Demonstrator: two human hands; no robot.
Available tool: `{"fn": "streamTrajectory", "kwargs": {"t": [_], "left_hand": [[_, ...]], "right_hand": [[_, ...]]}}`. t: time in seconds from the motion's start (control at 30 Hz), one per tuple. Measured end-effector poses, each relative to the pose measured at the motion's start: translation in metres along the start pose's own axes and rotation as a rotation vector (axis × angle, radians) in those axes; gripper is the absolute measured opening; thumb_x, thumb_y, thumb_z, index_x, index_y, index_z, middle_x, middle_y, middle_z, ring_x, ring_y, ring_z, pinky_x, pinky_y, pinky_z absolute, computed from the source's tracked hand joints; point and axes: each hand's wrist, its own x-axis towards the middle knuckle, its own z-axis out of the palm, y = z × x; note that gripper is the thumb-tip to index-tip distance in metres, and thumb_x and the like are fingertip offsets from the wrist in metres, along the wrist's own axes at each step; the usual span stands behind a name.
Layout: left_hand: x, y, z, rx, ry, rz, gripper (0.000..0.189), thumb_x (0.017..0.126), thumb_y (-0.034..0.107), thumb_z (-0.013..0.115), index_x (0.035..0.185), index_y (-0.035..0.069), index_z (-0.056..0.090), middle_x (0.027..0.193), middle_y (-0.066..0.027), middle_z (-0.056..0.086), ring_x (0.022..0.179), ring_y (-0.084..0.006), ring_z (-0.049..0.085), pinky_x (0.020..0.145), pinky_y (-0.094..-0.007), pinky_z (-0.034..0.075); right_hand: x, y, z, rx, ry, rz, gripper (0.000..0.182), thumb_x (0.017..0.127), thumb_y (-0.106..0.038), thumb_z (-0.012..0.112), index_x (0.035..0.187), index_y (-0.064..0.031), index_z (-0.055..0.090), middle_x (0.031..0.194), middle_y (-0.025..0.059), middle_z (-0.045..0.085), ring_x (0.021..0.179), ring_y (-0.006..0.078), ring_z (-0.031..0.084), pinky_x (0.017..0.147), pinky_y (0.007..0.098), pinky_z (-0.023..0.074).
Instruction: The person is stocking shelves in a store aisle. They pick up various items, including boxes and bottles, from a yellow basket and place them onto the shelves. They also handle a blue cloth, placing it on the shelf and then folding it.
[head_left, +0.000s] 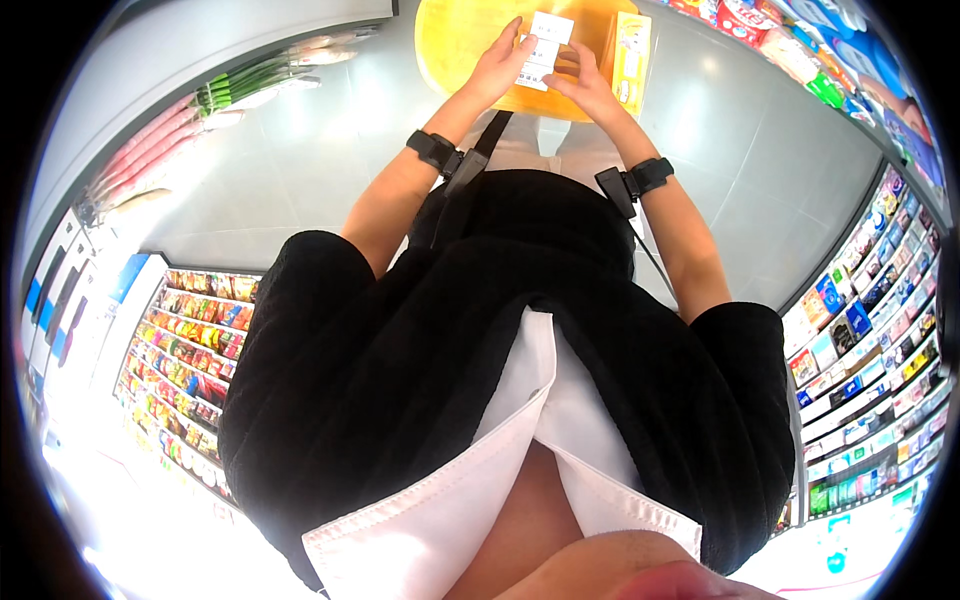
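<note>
Over a yellow surface (442, 45), perhaps a stool seat, both of my hands are around several white cards or labels (553, 28) bearing black writing. My left hand (504, 64) is at their left side, thumb over the edge of the cards. On the other side, my right hand (581, 75) has its fingers curved and parted, with a fingertip near the lowest card. The cards overlap in a column. Whether they are held or lie on the surface cannot be told. A yellow and white box (631, 60) lies at the surface's right side.
Grey floor tiles (322, 165) surround the yellow surface. Long vegetables in bundles (217, 94) lie on a display at the upper left. Colourful packages (795, 52) stand at the upper right. Stocked shelves rise at the lower left (187, 337) and the right (870, 337).
</note>
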Motion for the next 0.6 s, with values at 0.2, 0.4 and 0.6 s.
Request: {"fn": "streamTrajectory", "kwargs": {"t": [0.2,0.4,0.6], "left_hand": [[0.006,0.012,-0.003,-0.034,0.009,-0.059,0.072,0.095,0.051,0.041,0.145,0.001,0.028,0.134,-0.0225,0.048,0.124,-0.0274,0.048,0.102,-0.0319,0.037],[0.011,0.002,0.006,-0.178,0.082,-0.093,0.069,0.097,0.051,0.037,0.145,0.003,0.028,0.134,-0.0178,0.050,0.122,-0.0245,0.049,0.101,-0.0304,0.038],[0.018,-0.008,0.008,-0.228,0.079,-0.156,0.066,0.098,0.052,0.029,0.147,0.008,0.026,0.138,-0.0154,0.046,0.126,-0.0238,0.045,0.105,-0.0309,0.034]], "right_hand": [[-0.003,-0.003,-0.006,0.135,0.054,0.059,0.083,0.083,-0.036,0.067,0.142,0.0013,0.022,0.133,0.0238,0.042,0.117,0.0301,0.052,0.087,0.0339,0.0502],[0.005,-0.015,0.005,0.507,0.275,0.134,0.058,0.091,-0.027,0.053,0.138,-0.0017,0.029,0.127,0.0187,0.045,0.112,0.0266,0.054,0.077,0.0363,0.0557],[0.012,-0.016,0.017,0.435,0.452,0.251,0.054,0.094,-0.038,0.043,0.137,-0.0077,0.032,0.130,0.0142,0.043,0.120,0.0262,0.046,0.080,0.0400,0.0530]]}}
